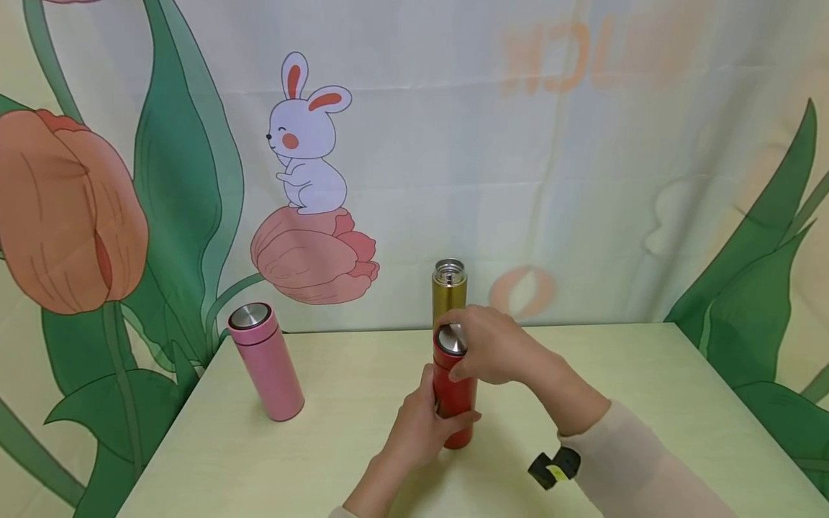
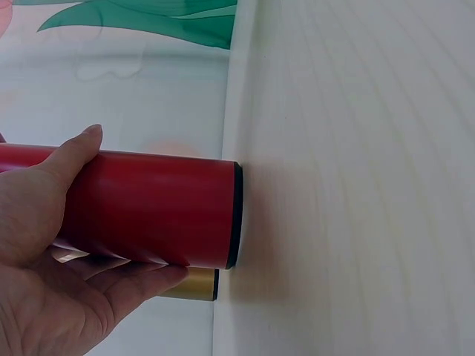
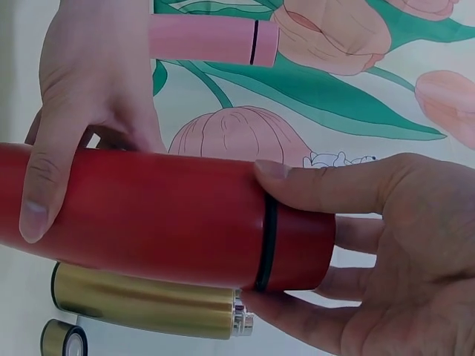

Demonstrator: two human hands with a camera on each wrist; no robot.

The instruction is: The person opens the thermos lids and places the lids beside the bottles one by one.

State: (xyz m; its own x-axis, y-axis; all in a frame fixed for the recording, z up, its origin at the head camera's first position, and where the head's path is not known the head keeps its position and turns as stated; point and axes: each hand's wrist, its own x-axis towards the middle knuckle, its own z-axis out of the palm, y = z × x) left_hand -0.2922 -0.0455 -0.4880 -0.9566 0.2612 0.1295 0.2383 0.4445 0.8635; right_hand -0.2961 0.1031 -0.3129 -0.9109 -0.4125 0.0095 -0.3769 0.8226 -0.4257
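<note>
On the left a printed tulip [image 1: 71, 216] is cut off by the frame edge. The pink bottle [image 1: 268, 367] stands near the table's left side, its steel-topped lid on, well apart from the hands. Near the middle, the left hand [image 1: 416, 429] clamps thumb and fingers round the lower body of the red bottle [image 1: 453, 394] – its far fingers are partly hidden behind it. The red bottle is upright above the table [image 1: 350, 432]; whether its base touches I cannot tell. Behind it stands the gold bottle [image 1: 449, 296], lidless, lower part hidden by the red bottle and right hand; the right wrist view shows a small gold cap [image 3: 64, 340], cropped by the lower edge. The right hand [image 1: 497, 345] is clamped on the red bottle's lid [image 3: 306, 248], thumb by the black seam, other fingers half hidden behind. Above, faint orange lettering [image 1: 581, 57] on the backdrop looks reversed – too washed out to read surely. Furthest right, a black device [image 1: 540, 471] sits against the pale sleeve [image 1: 637, 460], which runs out of frame
</note>
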